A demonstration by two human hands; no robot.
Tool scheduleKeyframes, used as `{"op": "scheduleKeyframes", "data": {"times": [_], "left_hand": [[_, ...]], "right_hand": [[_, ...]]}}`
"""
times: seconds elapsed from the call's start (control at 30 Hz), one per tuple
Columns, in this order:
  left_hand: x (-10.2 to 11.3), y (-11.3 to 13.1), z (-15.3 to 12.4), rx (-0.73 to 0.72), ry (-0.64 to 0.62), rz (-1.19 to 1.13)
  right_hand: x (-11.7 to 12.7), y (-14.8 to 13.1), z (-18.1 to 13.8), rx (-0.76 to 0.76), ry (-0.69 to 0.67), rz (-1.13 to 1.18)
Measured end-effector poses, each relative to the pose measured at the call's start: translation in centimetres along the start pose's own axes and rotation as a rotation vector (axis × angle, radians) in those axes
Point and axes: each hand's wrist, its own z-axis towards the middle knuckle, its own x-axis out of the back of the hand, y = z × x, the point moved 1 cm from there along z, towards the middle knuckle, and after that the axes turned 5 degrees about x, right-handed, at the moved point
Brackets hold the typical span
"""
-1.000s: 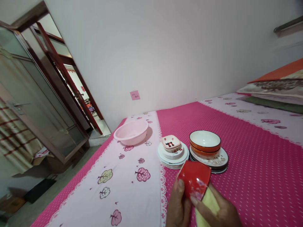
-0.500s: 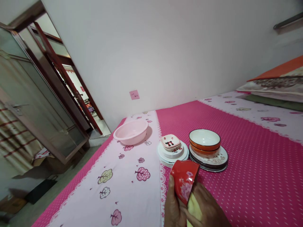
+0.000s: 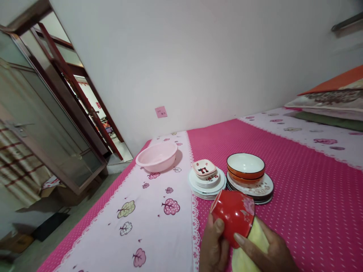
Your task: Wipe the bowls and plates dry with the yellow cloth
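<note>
A red bowl (image 3: 234, 214) with a pink flower print is turned on its side near the bottom of the view. My left hand (image 3: 213, 247) grips its lower left side, thumb on the outside. My right hand (image 3: 268, 251) presses a yellow cloth (image 3: 249, 249) against the bowl's right side, fingers curled round the cloth. Just beyond stand two orange bowls (image 3: 245, 167) nested on a pile of patterned plates (image 3: 262, 190), and a small square dish (image 3: 204, 168) on a pile of white plates (image 3: 207, 186).
All of it rests on a bed with a pink dotted and tree-print sheet (image 3: 297, 177). A pink plastic basin (image 3: 157, 156) sits at the far left edge. Pillows (image 3: 329, 102) lie at the right. An open door (image 3: 42, 124) stands left of the bed.
The red bowl has been turned in my hands, its base swinging round, and the yellow cloth has slid along its side. The dishes on the bed have not moved.
</note>
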Motion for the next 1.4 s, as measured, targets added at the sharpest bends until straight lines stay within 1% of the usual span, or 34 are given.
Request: {"op": "scheduleKeyframes", "data": {"times": [0.03, 0.1, 0.17, 0.2, 0.23, 0.27, 0.3, 0.37, 0.43, 0.53, 0.57, 0.63, 0.67, 0.73, 0.8, 0.87, 0.93, 0.97, 1.0, 1.03, 1.07, 1.13, 1.2, 1.3, 1.37, 1.4], "left_hand": [[0.2, 0.0, 0.1, 0.021, 0.036, -0.023], [0.6, -0.1, 0.2, 0.084, 0.136, -0.087], [0.9, -0.2, 0.4, 0.132, 0.229, -0.144], [0.9, -0.3, 0.5, 0.148, 0.259, -0.158], [1.0, -0.3, 0.5, 0.156, 0.272, -0.160], [1.1, -0.3, 0.6, 0.161, 0.271, -0.151], [1.2, -0.4, 0.6, 0.161, 0.258, -0.136], [1.3, -0.5, 0.5, 0.146, 0.220, -0.091], [1.4, -0.6, 0.3, 0.113, 0.186, -0.043], [1.2, -0.6, 0.1, 0.083, 0.140, 0.002], [1.1, -0.5, 0.0, 0.079, 0.119, 0.005], [0.8, -0.4, 0.0, 0.077, 0.072, -0.001], [0.7, -0.3, 0.1, 0.075, 0.054, -0.011], [0.6, -0.2, 0.2, 0.074, 0.039, -0.044], [0.4, 0.0, 0.3, 0.088, 0.053, -0.085], [0.3, 0.0, 0.4, 0.126, 0.086, -0.128], [0.1, 0.0, 0.4, 0.153, 0.129, -0.171], [0.1, 0.0, 0.4, 0.154, 0.147, -0.186], [0.1, 0.0, 0.5, 0.147, 0.160, -0.193], [0.1, -0.1, 0.5, 0.137, 0.167, -0.192], [0.1, -0.2, 0.6, 0.131, 0.168, -0.182], [0.1, -0.5, 0.6, 0.122, 0.150, -0.140], [0.1, -0.6, 0.7, 0.104, 0.111, -0.074], [-0.4, -0.6, 0.7, 0.065, 0.044, 0.027], [-0.7, -0.5, 0.7, 0.039, 0.011, 0.062], [-0.8, -0.4, 0.6, 0.029, 0.000, 0.068]], "right_hand": [[-0.3, 0.3, 0.1, 0.074, -0.012, -0.071], [-1.0, 1.2, 0.2, 0.307, -0.010, -0.263], [-1.6, 2.0, 0.3, 0.580, 0.054, -0.460], [-1.9, 2.2, 0.3, 0.687, 0.095, -0.534], [-2.1, 2.4, 0.3, 0.757, 0.134, -0.581], [-2.1, 2.5, 0.3, 0.782, 0.158, -0.600], [-2.1, 2.4, 0.2, 0.768, 0.161, -0.595], [-1.8, 1.8, 0.2, 0.666, 0.152, -0.515], [-1.1, 0.7, 0.3, 0.475, 0.135, -0.359], [-0.1, -1.1, 0.5, 0.135, 0.094, -0.063], [0.1, -1.6, 0.5, 0.052, 0.084, 0.011], [0.2, -2.2, 0.6, -0.015, 0.099, 0.080], [0.2, -2.2, 0.5, -0.014, 0.113, 0.075], [-0.2, -1.7, 0.3, 0.018, 0.100, 0.004], [-0.6, -0.8, 0.1, 0.119, 0.063, -0.137], [-1.1, 0.2, 0.0, 0.330, 0.063, -0.331], [-1.4, 1.0, 0.0, 0.589, 0.112, -0.514], [-1.5, 1.4, 0.0, 0.684, 0.123, -0.583], [-1.5, 1.6, 0.1, 0.738, 0.126, -0.628], [-1.5, 1.8, 0.2, 0.750, 0.118, -0.649], [-1.5, 2.0, 0.4, 0.728, 0.108, -0.641], [-1.3, 2.0, 0.6, 0.606, 0.088, -0.561], [-0.8, 1.7, 0.7, 0.413, 0.076, -0.421], [0.1, 0.5, 0.8, 0.081, 0.097, -0.149], [0.6, -0.5, 0.7, -0.080, 0.107, 0.027], [0.8, -0.9, 0.7, -0.130, 0.101, 0.094]]}}
